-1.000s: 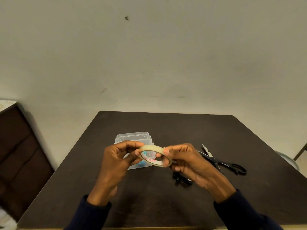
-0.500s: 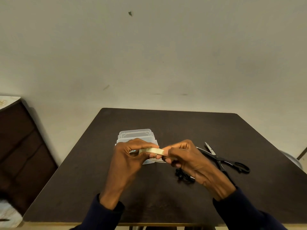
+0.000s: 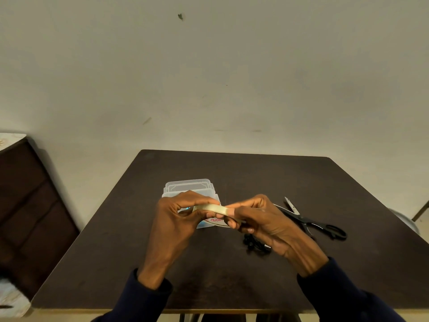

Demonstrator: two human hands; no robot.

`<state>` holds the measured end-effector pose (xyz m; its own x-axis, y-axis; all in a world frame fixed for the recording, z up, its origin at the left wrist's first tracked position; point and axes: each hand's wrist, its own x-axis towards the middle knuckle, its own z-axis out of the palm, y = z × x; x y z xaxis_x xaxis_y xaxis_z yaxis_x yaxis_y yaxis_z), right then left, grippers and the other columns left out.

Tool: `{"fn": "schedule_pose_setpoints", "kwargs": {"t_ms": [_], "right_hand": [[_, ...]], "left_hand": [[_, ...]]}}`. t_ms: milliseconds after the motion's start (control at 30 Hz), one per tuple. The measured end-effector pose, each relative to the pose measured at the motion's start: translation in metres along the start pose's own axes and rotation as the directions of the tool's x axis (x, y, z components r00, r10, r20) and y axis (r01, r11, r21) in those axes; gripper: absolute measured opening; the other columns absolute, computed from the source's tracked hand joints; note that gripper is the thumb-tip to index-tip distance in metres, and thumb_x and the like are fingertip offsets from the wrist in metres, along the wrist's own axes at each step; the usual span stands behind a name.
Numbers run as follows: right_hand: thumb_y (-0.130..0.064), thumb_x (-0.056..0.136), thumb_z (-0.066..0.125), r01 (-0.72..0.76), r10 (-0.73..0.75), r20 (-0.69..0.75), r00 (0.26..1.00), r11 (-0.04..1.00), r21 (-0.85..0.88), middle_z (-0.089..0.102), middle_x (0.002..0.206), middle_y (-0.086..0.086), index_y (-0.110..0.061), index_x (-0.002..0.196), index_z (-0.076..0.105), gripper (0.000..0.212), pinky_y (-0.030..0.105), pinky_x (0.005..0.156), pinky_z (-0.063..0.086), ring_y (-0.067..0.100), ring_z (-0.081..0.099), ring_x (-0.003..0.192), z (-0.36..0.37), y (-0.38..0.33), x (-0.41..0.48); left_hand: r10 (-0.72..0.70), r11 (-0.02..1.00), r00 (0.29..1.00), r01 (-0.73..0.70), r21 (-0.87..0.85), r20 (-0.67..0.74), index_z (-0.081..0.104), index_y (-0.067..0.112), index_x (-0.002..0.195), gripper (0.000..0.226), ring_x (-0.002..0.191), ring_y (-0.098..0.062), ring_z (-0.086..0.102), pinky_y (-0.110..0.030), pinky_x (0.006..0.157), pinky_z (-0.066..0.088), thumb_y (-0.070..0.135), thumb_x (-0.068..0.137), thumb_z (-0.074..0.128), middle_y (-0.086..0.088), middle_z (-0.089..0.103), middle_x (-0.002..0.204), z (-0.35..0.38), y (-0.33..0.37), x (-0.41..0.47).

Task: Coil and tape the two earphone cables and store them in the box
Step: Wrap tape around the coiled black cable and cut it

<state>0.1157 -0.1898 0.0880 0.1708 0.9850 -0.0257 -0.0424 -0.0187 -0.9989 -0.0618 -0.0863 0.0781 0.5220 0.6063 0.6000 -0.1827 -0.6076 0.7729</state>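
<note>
Both hands hold a pale roll of tape [image 3: 212,209] above the dark table [image 3: 232,275]. My left hand [image 3: 183,217] pinches its left side, my right hand [image 3: 257,219] grips its right side, and the roll lies nearly flat, edge-on to me. Behind and under the hands stands the clear plastic box [image 3: 188,188], with something blue inside, partly hidden by my fingers. A black coiled earphone cable [image 3: 254,244] lies on the table just below my right hand. I cannot make out a second cable.
Black scissors [image 3: 311,223] lie open on the table to the right of my right hand. A dark wooden cabinet [image 3: 27,205] stands to the left of the table. The table's far edge meets a plain wall.
The tape roll has tilted from facing me as a ring to nearly flat. Both hands stayed on it and closed in around it.
</note>
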Motion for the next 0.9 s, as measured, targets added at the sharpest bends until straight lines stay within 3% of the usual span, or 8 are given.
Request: {"fn": "schedule_pose_setpoints", "kwargs": {"t_ms": [100, 367, 433, 533, 667, 800, 900], "right_hand": [[-0.022, 0.079, 0.071, 0.018, -0.019, -0.049, 0.999, 1.000, -0.015, 0.066, 0.067, 0.014, 0.008, 0.092, 0.075, 0.033, 0.020, 0.047, 0.028, 0.013, 0.050, 0.058, 0.002, 0.002, -0.001], [-0.033, 0.064, 0.077, 0.021, -0.029, -0.148, 0.988, 0.998, -0.058, 0.063, 0.059, 0.010, -0.003, 0.078, 0.079, 0.033, 0.022, 0.049, 0.027, 0.011, 0.048, 0.053, 0.003, 0.003, -0.004], [-0.026, 0.071, 0.078, 0.022, -0.029, -0.150, 0.988, 0.998, -0.051, 0.063, 0.060, 0.010, -0.002, 0.079, 0.079, 0.025, 0.020, 0.048, 0.029, 0.012, 0.048, 0.054, 0.002, 0.003, -0.005], [-0.030, 0.069, 0.075, 0.046, -0.045, -0.086, 0.995, 0.999, 0.002, 0.066, 0.065, 0.011, -0.004, 0.085, 0.080, 0.031, 0.020, 0.049, 0.031, 0.010, 0.052, 0.058, 0.003, 0.002, -0.004], [-0.012, 0.080, 0.064, 0.040, -0.042, 0.020, 0.999, 0.995, 0.086, 0.069, 0.073, 0.014, 0.002, 0.098, 0.077, 0.026, 0.017, 0.047, 0.035, 0.011, 0.057, 0.061, 0.003, 0.000, -0.002], [-0.025, 0.069, 0.074, 0.026, -0.027, 0.014, 1.000, 0.998, 0.050, 0.069, 0.071, 0.013, 0.001, 0.095, 0.078, 0.037, 0.018, 0.048, 0.034, 0.012, 0.056, 0.060, 0.005, -0.002, 0.000], [-0.018, 0.079, 0.074, 0.023, -0.022, -0.061, 0.998, 1.000, 0.017, 0.069, 0.067, 0.012, 0.005, 0.095, 0.076, 0.028, 0.023, 0.052, 0.033, 0.014, 0.054, 0.061, 0.003, 0.004, 0.000]], "left_hand": [[0.015, 1.000, 1.000, -0.015, -0.007, -0.002, 0.077, 0.045, 0.086, 0.026, 0.089, -0.003, 0.070, -0.011, 0.081, 0.052, 0.020, 0.078, 0.073, 0.024, 0.075, 0.088, 0.003, 0.002, -0.002], [0.080, 0.992, 0.996, -0.077, 0.099, -0.027, 0.069, 0.062, 0.092, 0.034, 0.094, -0.005, 0.068, -0.018, 0.087, 0.054, 0.031, 0.078, 0.070, 0.031, 0.071, 0.093, 0.013, 0.001, -0.006], [0.093, 0.991, 0.995, -0.090, 0.094, -0.022, 0.069, 0.062, 0.092, 0.031, 0.094, -0.005, 0.068, -0.019, 0.086, 0.055, 0.034, 0.079, 0.070, 0.032, 0.071, 0.092, 0.014, 0.001, -0.005], [0.101, 0.993, 0.995, -0.098, 0.069, -0.028, 0.071, 0.060, 0.091, 0.027, 0.094, -0.005, 0.069, -0.015, 0.085, 0.053, 0.035, 0.080, 0.075, 0.031, 0.072, 0.092, 0.009, 0.002, -0.001], [0.092, 0.996, 0.995, -0.091, 0.025, -0.037, 0.074, 0.048, 0.089, 0.026, 0.091, 0.003, 0.069, -0.007, 0.078, 0.050, 0.024, 0.078, 0.071, 0.032, 0.072, 0.091, -0.001, 0.003, 0.001], [0.092, 0.996, 0.996, -0.092, 0.021, -0.015, 0.065, 0.069, 0.087, 0.016, 0.092, 0.013, 0.065, -0.002, 0.078, 0.047, 0.056, 0.079, 0.066, 0.045, 0.065, 0.090, 0.000, 0.009, 0.001], [0.113, 0.993, 0.993, -0.112, 0.038, -0.015, 0.065, 0.069, 0.091, 0.025, 0.095, 0.004, 0.067, -0.009, 0.085, 0.049, 0.047, 0.080, 0.065, 0.040, 0.067, 0.094, 0.004, 0.006, -0.001]]}}
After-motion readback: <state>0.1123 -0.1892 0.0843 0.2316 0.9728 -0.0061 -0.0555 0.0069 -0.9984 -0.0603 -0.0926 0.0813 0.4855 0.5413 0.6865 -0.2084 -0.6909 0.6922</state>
